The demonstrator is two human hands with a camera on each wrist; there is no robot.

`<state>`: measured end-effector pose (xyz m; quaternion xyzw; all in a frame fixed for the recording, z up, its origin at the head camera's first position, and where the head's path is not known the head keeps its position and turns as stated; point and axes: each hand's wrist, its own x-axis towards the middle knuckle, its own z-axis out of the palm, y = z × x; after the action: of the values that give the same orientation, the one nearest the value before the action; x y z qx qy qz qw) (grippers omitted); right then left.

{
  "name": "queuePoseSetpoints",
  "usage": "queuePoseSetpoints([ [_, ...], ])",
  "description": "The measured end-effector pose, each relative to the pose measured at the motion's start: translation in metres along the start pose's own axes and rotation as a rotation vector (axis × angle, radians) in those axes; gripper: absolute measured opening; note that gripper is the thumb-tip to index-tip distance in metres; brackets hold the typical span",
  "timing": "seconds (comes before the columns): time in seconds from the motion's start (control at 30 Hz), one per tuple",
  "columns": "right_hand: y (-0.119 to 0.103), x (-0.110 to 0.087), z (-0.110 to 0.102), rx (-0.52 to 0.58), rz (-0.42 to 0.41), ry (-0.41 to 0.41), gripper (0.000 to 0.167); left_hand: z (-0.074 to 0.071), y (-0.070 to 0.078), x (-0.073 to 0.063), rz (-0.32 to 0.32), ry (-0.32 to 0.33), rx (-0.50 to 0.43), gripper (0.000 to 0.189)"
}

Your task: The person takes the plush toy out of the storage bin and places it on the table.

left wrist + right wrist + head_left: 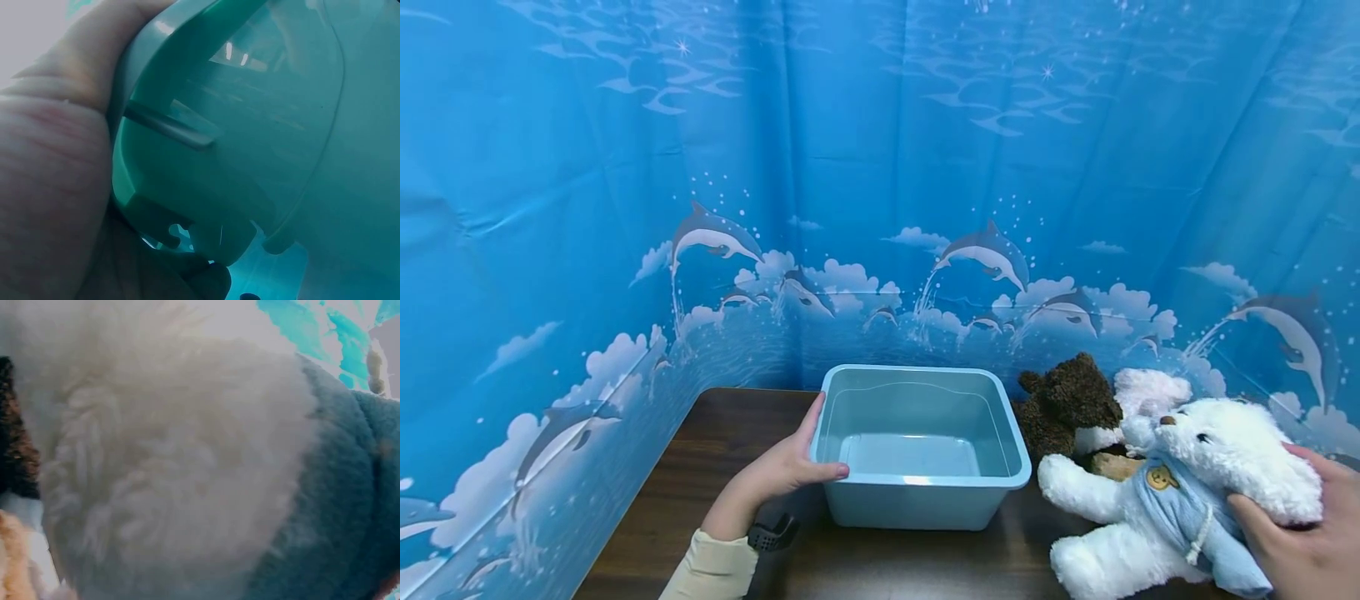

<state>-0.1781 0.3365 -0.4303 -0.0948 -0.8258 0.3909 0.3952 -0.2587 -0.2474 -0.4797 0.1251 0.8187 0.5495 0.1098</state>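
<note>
A light blue plastic tub [925, 504] stands on the dark wooden table, its inside bare. My left hand [786, 467] grips the tub's left rim, thumb over the front corner and fingers along the outer side. The left wrist view shows the tub wall [269, 125] close beside the palm. At the right, my right hand [1311, 533] holds a white teddy bear [1240, 454] by the back of its head. The bear wears a pale blue hoodie and leans toward the tub. Its white fur [175, 456] fills most of the right wrist view.
Behind the white bear sit a dark brown plush toy [1071, 400], a pinkish-white plush [1150, 392] and a tan plush piece [1116, 465]. A blue dolphin curtain [880, 208] hangs around the back and left of the table [700, 467].
</note>
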Motion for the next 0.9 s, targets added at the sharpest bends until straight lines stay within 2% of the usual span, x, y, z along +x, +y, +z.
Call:
queuePoseSetpoints([
  [0.17,0.011,-0.008,0.014,-0.009,0.037,0.017,0.087,-0.001,0.002,0.0,-0.001,0.001,0.009,0.134],
  [0.27,0.017,-0.01,0.027,0.037,0.031,0.016,0.087,-0.003,0.003,0.0,0.0,0.005,0.015,0.134],
  [0.5,0.03,-0.017,0.056,0.143,0.086,-0.046,0.081,-0.002,0.004,0.0,0.001,0.006,0.005,0.133],
  [0.7,0.043,-0.023,0.077,0.194,0.021,-0.087,0.078,0.001,0.003,-0.001,-0.006,0.008,0.003,0.133],
  [0.9,0.058,-0.029,0.099,0.274,-0.028,-0.072,0.071,0.002,0.003,-0.001,-0.011,0.014,0.009,0.133],
])
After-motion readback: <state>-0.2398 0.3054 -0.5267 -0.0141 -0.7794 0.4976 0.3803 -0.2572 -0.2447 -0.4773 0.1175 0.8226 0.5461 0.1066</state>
